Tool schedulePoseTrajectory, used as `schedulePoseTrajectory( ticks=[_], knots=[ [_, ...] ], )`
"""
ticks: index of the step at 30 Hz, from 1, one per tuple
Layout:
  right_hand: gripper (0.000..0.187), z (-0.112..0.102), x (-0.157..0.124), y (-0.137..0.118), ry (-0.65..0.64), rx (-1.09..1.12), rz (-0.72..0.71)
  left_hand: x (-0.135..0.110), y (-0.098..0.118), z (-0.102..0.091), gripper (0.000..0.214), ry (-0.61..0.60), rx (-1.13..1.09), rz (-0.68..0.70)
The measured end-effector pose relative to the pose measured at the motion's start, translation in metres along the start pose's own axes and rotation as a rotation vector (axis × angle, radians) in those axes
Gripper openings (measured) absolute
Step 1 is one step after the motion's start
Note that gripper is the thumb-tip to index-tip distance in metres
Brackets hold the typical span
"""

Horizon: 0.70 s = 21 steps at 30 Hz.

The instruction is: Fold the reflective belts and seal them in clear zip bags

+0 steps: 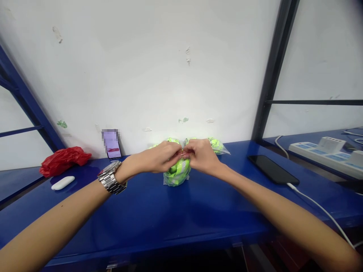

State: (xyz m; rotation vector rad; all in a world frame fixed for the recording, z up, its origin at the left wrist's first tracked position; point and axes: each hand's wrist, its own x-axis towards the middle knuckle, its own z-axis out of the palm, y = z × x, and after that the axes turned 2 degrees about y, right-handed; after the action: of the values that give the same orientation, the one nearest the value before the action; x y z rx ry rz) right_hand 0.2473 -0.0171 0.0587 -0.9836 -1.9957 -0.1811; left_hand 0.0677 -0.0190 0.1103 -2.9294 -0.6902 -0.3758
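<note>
Bag (177,174) of bright green pieces stood on the blue shelf (198,211) straight ahead at your twelve o'clock; it was clear plastic and looked full. Nearest you, at about ten o'clock, a metal watch (110,178) sat on your left wrist. Beyond it your left hand (159,158) and right hand (202,155) met over the bag's mouth. Both were closed in a pinch on its top edge, where a thin red strip showed between the fingertips. By my reading, the filling was done and the closing was under way. I could not tell how much of the strip was pressed shut, since your fingers hid it.

At nine o'clock lay a small white case (62,183) and, past it, a crumpled red bag (64,159). At two o'clock a black phone (272,170) lay flat with a white cable (320,207) plugged in. Just behind your hands, more green-filled bags (218,145) rested near the wall and seemed finished. Farther off at eleven o'clock a small phone (112,145) leaned on the wall, and at three o'clock sat a power strip (326,149).
</note>
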Motion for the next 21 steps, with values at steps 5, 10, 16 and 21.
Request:
schedulePoseTrajectory(
  ticks=[5, 10, 16, 21],
  knots=[
    [0.013, -0.002, 0.001, 0.002, 0.008, 0.07, 0.028, -0.005, -0.006, 0.004, 0.021, 0.043, 0.066, -0.026],
    [0.011, -0.008, 0.001, 0.016, 0.001, 0.164, 0.125, -0.021, -0.025, 0.006, 0.031, 0.061, 0.1, -0.168],
    [0.019, -0.005, 0.002, 0.025, -0.07, 0.098, 0.156, -0.03, -0.041, 0.018, 0.029, 0.164, 0.187, -0.111],
    [0.025, -0.011, 0.004, 0.027, -0.165, 0.139, 0.2, -0.025, -0.042, 0.015, 0.028, 0.276, 0.183, -0.02]
  ],
)
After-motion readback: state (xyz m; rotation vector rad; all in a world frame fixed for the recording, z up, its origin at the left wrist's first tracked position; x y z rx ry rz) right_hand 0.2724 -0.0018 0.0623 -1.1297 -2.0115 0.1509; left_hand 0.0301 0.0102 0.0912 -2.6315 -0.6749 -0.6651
